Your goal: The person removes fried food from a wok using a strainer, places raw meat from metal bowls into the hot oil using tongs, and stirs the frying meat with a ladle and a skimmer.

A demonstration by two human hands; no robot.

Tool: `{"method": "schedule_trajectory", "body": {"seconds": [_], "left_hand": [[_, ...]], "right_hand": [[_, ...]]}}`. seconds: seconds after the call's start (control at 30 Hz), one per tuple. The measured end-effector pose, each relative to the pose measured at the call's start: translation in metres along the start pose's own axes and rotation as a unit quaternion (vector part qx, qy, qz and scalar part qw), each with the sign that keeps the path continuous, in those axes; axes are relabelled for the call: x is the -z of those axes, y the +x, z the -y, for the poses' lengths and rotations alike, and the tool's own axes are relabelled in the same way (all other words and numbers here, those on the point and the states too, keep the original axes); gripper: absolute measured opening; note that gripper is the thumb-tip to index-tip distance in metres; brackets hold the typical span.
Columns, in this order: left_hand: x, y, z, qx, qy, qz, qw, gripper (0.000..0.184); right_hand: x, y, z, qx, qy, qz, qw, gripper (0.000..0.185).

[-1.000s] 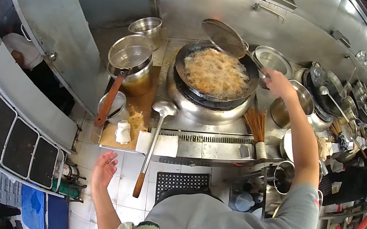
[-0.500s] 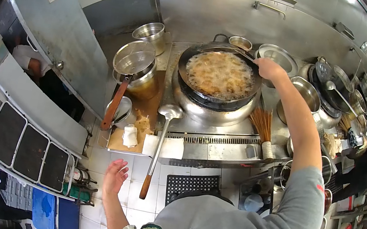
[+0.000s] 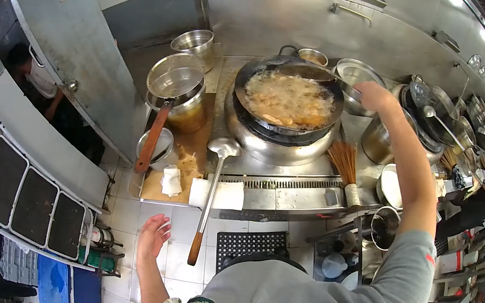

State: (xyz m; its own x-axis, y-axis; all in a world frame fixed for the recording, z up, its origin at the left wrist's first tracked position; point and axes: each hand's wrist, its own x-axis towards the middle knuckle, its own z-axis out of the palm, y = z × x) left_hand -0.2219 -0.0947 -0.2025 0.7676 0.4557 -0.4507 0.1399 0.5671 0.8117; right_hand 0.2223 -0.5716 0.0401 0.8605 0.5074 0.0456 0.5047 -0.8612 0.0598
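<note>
The right grip [image 3: 376, 98] holds a strainer [image 3: 309, 71] at the bubbling wok [image 3: 241, 87].

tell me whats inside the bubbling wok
Bubbling liquid with golden-brown pieces at its surface. It hides the bottom of the wok and anything submerged; the strainer in the right hand covers part of the far side.

brt lt, dk warped edges

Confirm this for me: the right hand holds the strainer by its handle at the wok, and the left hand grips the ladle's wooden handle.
Not quite: the left hand is open and apart from the ladle, as the head view shows. The right hand does hold the strainer by its handle at the wok.
</note>
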Motion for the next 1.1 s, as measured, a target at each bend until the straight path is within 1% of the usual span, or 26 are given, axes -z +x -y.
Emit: {"method": "schedule_trajectory", "body": {"seconds": [0.07,0.1,0.17,0.3,0.5,0.57,0.6,0.63,0.67,0.7,0.73,0.8,0.83,0.9,0.93,0.97,1.03,1.1], "left_hand": [[-0.001,0.004,-0.002,0.001,0.008,0.002,1.000,0.024],[-0.003,0.006,-0.004,-0.003,0.013,0.003,1.000,0.024],[-0.003,0.011,-0.004,-0.005,0.019,0.006,1.000,0.024],[-0.009,0.015,-0.004,-0.004,0.010,0.021,1.000,0.023],[-0.020,0.014,0.002,0.000,0.011,0.029,1.000,0.024],[-0.020,0.012,0.005,0.001,0.013,0.030,0.999,0.025],[-0.021,0.011,0.005,0.002,0.017,0.026,1.000,0.025],[-0.022,0.011,0.005,0.003,0.021,0.021,1.000,0.025],[-0.022,0.011,0.004,0.004,0.025,0.022,0.999,0.025],[-0.022,0.010,0.004,0.004,0.022,0.023,0.999,0.025],[-0.023,0.010,0.003,0.004,0.020,0.025,0.999,0.025],[-0.023,0.011,0.004,0.005,0.020,0.025,0.999,0.025],[-0.023,0.011,0.005,0.004,0.018,0.025,1.000,0.025],[-0.026,0.014,0.007,0.008,0.021,0.023,0.999,0.026],[-0.027,0.014,0.008,0.011,0.023,0.021,0.999,0.026],[-0.030,0.015,0.008,0.013,0.024,0.022,0.999,0.026],[-0.037,0.016,0.008,0.019,0.029,0.027,0.999,0.026],[-0.043,0.019,0.008,0.026,0.027,0.036,0.999,0.027]], "right_hand": [[0.003,-0.003,-0.005,-0.022,0.018,-0.019,0.999,0.048],[0.006,-0.006,-0.004,-0.024,0.016,-0.019,0.999,0.048],[0.015,-0.017,-0.002,-0.060,0.034,-0.082,0.994,0.050],[0.024,-0.020,-0.011,-0.064,0.036,-0.090,0.993,0.051],[0.029,-0.029,-0.021,-0.048,0.064,-0.112,0.991,0.047],[0.012,-0.026,-0.042,0.021,0.030,-0.165,0.986,0.047],[0.023,-0.034,-0.028,0.019,0.033,-0.163,0.986,0.047],[0.037,-0.043,-0.014,-0.070,0.102,-0.083,0.989,0.047],[0.046,-0.050,-0.004,-0.158,0.169,-0.002,0.973,0.047],[0.035,-0.049,-0.013,-0.160,0.171,0.000,0.972,0.047],[0.018,-0.045,-0.029,-0.163,0.210,0.006,0.964,0.049],[-0.002,-0.047,-0.034,-0.174,0.296,0.004,0.939,0.051],[-0.012,-0.049,-0.035,-0.175,0.297,0.004,0.939,0.051],[-0.031,-0.050,-0.036,-0.195,0.344,0.030,0.918,0.051],[-0.044,-0.051,-0.031,-0.213,0.324,0.008,0.922,0.049],[-0.052,-0.053,-0.023,-0.214,0.324,0.009,0.922,0.049],[-0.066,-0.054,-0.013,-0.241,0.357,0.011,0.902,0.048],[-0.109,-0.045,-0.016,-0.230,0.420,-0.071,0.875,0.030]]}}
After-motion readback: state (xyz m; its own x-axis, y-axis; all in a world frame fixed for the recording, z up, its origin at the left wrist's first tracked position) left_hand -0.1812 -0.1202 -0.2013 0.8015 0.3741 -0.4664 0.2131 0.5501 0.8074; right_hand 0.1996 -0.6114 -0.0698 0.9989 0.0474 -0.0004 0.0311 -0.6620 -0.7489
